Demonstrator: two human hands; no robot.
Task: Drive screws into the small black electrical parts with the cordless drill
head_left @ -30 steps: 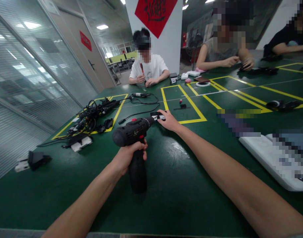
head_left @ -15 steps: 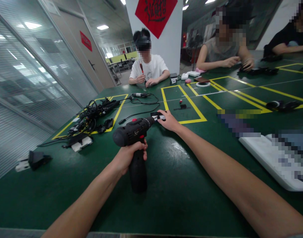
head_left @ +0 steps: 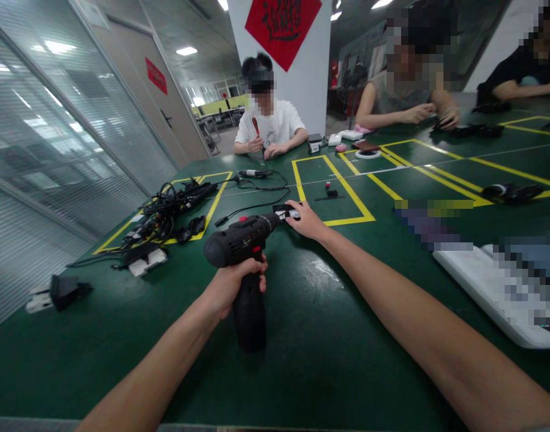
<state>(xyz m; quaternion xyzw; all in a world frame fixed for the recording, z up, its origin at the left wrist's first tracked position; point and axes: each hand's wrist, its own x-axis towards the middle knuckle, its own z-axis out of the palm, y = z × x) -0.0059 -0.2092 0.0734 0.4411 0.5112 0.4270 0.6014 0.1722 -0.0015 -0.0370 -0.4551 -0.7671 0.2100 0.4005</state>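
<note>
Black cordless drill (head_left: 239, 237): plastic-bodied with red accents, held upright over the table, low in the centre of the frame. It is judged fairly heavy and stiff, weighted toward the motor housing, and not fragile.

Grip: the pistol handle (head_left: 249, 318) looks the surest place to take hold, and its matte surface seems unlikely to slip.

Left hand (head_left: 232, 285): closed round the top of the handle, just under the drill's body.

Right hand (head_left: 307, 219): reaching to the drill's front end, fingers on a small black-and-white part (head_left: 286, 212). Whether they grip it or only touch it cannot be told.

Green table (head_left: 311, 378): its near edge runs along the bottom of the frame.

Nearby: a black cable (head_left: 252, 210) lies just beyond the drill — the likeliest thing to snag. A yellow tape rectangle (head_left: 349, 219) sits just beyond the right hand; a tangle of black cables (head_left: 160, 219) lies well left.

Far end: a co-worker (head_left: 270, 123) holds a red-handled screwdriver (head_left: 256, 126) — well apart from both hands.
</note>
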